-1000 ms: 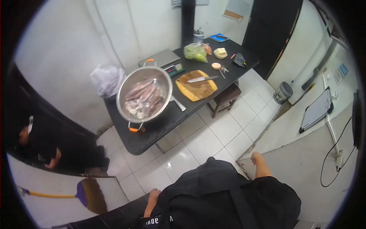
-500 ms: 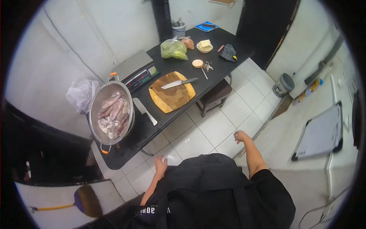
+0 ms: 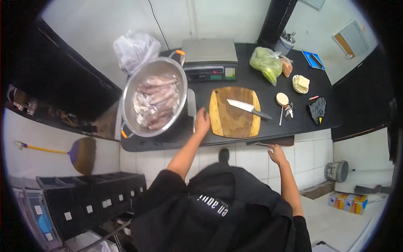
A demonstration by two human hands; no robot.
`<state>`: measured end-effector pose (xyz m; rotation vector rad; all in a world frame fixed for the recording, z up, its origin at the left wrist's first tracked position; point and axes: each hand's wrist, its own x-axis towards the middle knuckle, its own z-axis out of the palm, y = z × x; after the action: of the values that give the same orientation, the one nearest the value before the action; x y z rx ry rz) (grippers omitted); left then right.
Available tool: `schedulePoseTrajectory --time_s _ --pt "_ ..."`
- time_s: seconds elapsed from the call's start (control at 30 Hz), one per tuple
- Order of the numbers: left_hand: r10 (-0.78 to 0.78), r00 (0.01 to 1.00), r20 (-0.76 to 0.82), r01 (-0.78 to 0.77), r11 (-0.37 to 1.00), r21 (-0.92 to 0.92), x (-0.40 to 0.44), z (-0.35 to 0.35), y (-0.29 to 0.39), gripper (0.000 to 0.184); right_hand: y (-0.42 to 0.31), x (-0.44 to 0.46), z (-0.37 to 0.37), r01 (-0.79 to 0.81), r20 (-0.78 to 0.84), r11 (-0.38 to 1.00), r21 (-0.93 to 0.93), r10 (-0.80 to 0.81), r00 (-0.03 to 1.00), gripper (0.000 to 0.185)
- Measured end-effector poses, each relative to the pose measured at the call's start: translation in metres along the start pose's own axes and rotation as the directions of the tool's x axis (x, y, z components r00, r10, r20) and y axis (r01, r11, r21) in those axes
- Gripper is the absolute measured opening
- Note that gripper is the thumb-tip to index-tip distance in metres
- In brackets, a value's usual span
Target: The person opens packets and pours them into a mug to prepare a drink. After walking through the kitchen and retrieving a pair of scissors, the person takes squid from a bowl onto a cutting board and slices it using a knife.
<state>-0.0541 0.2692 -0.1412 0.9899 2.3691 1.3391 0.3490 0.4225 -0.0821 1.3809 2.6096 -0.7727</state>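
My left hand [image 3: 202, 120] reaches over the table's front edge, fingers stretched forward, between the cutting board and the cleaver. It is closest to the board's left edge and the cleaver's handle; contact is unclear. The cleaver [image 3: 191, 101] lies beside the big pot. On the wooden cutting board [image 3: 235, 126] rests a knife [image 3: 241, 105], its dark handle pointing right. My right hand [image 3: 277, 154] hangs low in front of the table near the stool, fingers loosely bent and apart, with nothing visible in it. The metal pot [image 3: 126, 105] with orange-trimmed handles holds squid [image 3: 157, 98].
Behind the board stands a scale [image 3: 210, 50]. A bag of green vegetables [image 3: 266, 63], a bowl with pale blocks [image 3: 300, 84], a small round dish [image 3: 282, 99], keys [image 3: 289, 111] and a black cloth-like item [image 3: 317, 110] lie rightward. A stool [image 3: 277, 141] sits under the table edge.
My body and view have turned left and come nearer the table. The left hand has moved from beside my body to over the table edge. The right hand now hangs by the stool.
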Motion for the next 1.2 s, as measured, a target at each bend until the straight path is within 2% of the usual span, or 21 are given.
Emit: schedulePoseTrajectory --time_s 0.07,0.1,0.2,0.3,0.37,0.43,0.47,0.57,0.6,0.67,0.73,0.77,0.8,0.87,0.9,0.97,1.0,1.03,1.07,1.13,1.2 --pt "-0.035 0.994 -0.108 0.039 0.998 0.040 0.016 0.021 -0.001 0.044 0.001 0.001 -0.031 0.074 0.159 0.990 -0.121 -0.055 0.986 0.031" --pt "-0.046 0.990 -0.131 0.052 0.998 0.044 0.022 0.027 0.002 0.044 0.010 0.007 -0.046 0.042 0.198 0.995 -0.085 -0.024 0.980 0.033" --pt "0.028 0.988 -0.155 -0.013 0.995 0.096 0.025 0.054 -0.006 0.045 0.059 0.026 -0.069 -0.107 0.093 0.992 -0.059 0.113 0.989 0.034" --pt "0.088 0.982 -0.165 -0.064 0.988 0.143 0.020 0.069 0.002 0.045 0.063 0.044 -0.094 -0.116 0.018 0.993 -0.030 0.116 0.993 0.031" --pt "0.085 0.984 -0.156 -0.060 0.985 0.161 0.017 0.074 0.011 0.046 0.065 0.066 -0.092 0.049 -0.030 0.999 -0.017 -0.049 0.998 0.026" --pt "0.077 0.989 -0.127 -0.057 0.985 0.160 0.015 0.086 0.012 0.046 0.032 0.091 -0.103 0.054 0.025 0.998 0.019 -0.054 0.998 0.025" --pt "0.073 0.990 -0.118 -0.054 0.986 0.156 0.015 0.092 0.012 0.047 0.031 0.109 -0.094 0.159 -0.030 0.987 0.031 -0.158 0.987 0.026" --pt "0.025 0.996 -0.088 0.000 0.963 0.271 0.014 0.103 0.022 0.047 0.018 0.159 -0.084 0.420 -0.088 0.907 -0.004 -0.419 0.904 0.037" --pt "-0.013 0.996 -0.083 0.041 0.935 0.351 0.013 0.103 0.026 0.048 0.019 0.174 -0.081 0.429 -0.073 0.903 0.002 -0.428 0.901 0.037" --pt "-0.047 0.992 -0.118 0.089 0.922 0.378 0.013 0.104 0.033 0.048 0.026 0.203 -0.086 0.607 -0.047 0.782 -0.143 -0.618 0.785 0.047" --pt "-0.118 0.992 -0.039 0.122 0.859 0.497 0.010 0.099 0.032 0.047 0.034 0.223 -0.087 0.658 -0.017 0.742 -0.128 -0.665 0.747 0.051" --pt "-0.098 0.994 -0.052 0.111 0.848 0.519 0.010 0.100 0.021 0.047 0.029 0.235 -0.084 0.700 0.002 0.704 -0.120 -0.705 0.709 0.055" --pt "-0.172 0.984 -0.045 0.170 0.830 0.531 0.012 0.098 0.024 0.046 0.019 0.243 -0.080 0.741 0.013 0.665 -0.090 -0.744 0.669 0.055" --pt "-0.250 0.968 -0.024 0.219 0.793 0.569 0.010 0.095 0.034 0.047 0.004 0.244 -0.078 0.665 0.166 0.747 -0.008 -0.655 0.737 0.057" --pt "-0.269 0.962 -0.054 0.249 0.776 0.580 0.008 0.091 0.047 0.047 -0.004 0.244 -0.082 0.643 0.295 0.765 -0.036 -0.606 0.739 0.053" --pt "-0.348 0.937 -0.033 0.270 0.662 0.700 0.010 0.088 0.081 0.049 0.001 0.248 -0.066 0.650 0.301 0.757 -0.060 -0.607 0.735 0.050" --pt "-0.356 0.934 -0.037 0.278 0.657 0.700 0.004 0.088 0.073 0.049 0.005 0.247 -0.059 0.634 0.292 0.767 -0.099 -0.587 0.755 0.047" --pt "-0.249 0.939 -0.237 0.343 0.674 0.654 -0.008 0.085 0.054 0.051 0.003 0.241 -0.064 0.637 0.323 0.766 -0.087 -0.583 0.745 0.048" --pt "-0.138 0.893 -0.429 0.395 0.697 0.598 -0.019 0.079 0.042 0.054 0.006 0.235 -0.061 0.638 0.329 0.765 -0.085 -0.583 0.743 0.048" --pt "-0.321 0.763 -0.561 0.646 0.379 0.662 -0.030 0.062 0.032 0.058 0.007 0.223 -0.047 0.676 0.340 0.716 -0.175 -0.600 0.724 0.053" --pt "-0.359 0.765 -0.534 0.644 0.422 0.638 -0.044 0.041 -0.001 0.059 0.005 0.220 -0.023 0.649 0.355 0.739 -0.183 -0.566 0.744 0.057"
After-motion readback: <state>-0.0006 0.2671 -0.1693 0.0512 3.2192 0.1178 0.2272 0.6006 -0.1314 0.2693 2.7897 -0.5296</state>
